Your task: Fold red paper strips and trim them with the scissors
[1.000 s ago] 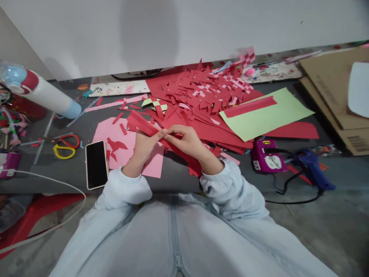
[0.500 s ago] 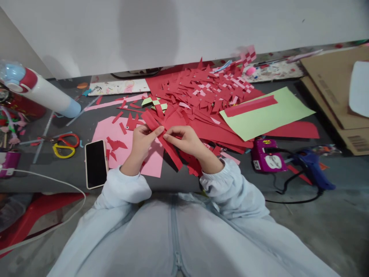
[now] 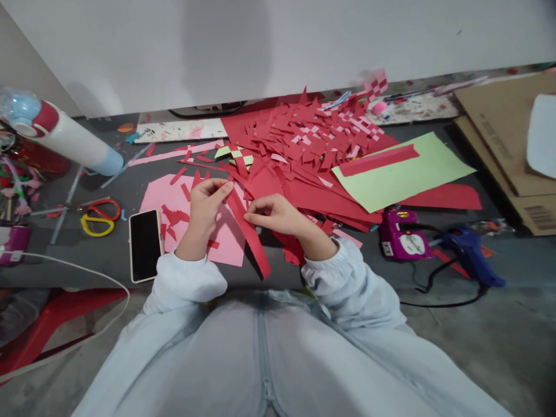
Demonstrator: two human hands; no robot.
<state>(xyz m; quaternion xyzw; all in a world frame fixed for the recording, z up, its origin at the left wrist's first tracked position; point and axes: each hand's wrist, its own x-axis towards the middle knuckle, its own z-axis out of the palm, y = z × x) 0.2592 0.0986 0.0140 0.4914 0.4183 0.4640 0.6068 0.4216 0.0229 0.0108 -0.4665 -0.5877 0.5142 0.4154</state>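
Note:
A long red paper strip slants between my hands, its lower end pointing toward the table's near edge. My left hand pinches it near the upper end between thumb and forefinger. At the strip's right edge, partway down, the thumb and fingertips of my right hand are closed on it. Beneath the left hand lies a pink paper sheet with red scraps on it. Just beyond both hands spreads a heap of cut red paper, partly woven with pink.
Left of me are a phone, scissors and a white bottle. To the right lie a light green sheet, a purple box, a blue glue gun and cardboard.
My left hand has shifted left and slightly up, away from the right hand. The strip has slid toward me, its lower end now nearer the table edge. The right hand has barely moved.

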